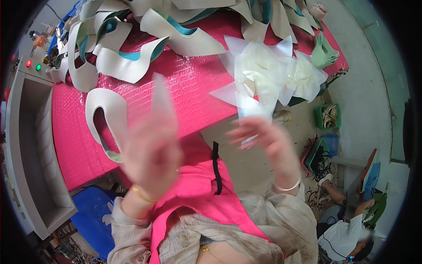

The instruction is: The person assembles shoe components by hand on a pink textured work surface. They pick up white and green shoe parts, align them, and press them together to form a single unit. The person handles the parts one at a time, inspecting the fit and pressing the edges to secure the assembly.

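Note:
My left hand (pixel 151 156), smeared by motion, is raised in front of the pink table edge. A pale, pointed, translucent piece (pixel 163 102) stands up from it, seemingly held; its fingers are blurred. Beside that hand a white shoe upper (pixel 93 108), curved like a horseshoe, lies on the pink table covering (pixel 189 79). My right hand (pixel 268 138) is also blurred, its fingers stretched and apart, just in front of a loose pile of translucent pointed sheets (pixel 259 66). A small whitish sliver shows below its fingertips; whether it touches the hand is unclear.
Several white shoe uppers with teal lining (pixel 180 33) are heaped along the table's far side. Green pieces (pixel 324 52) stack at the far right. A grey machine with an open trough (pixel 37 145) borders the left. Baskets (pixel 327 116) and a seated person (pixel 349 233) are at right.

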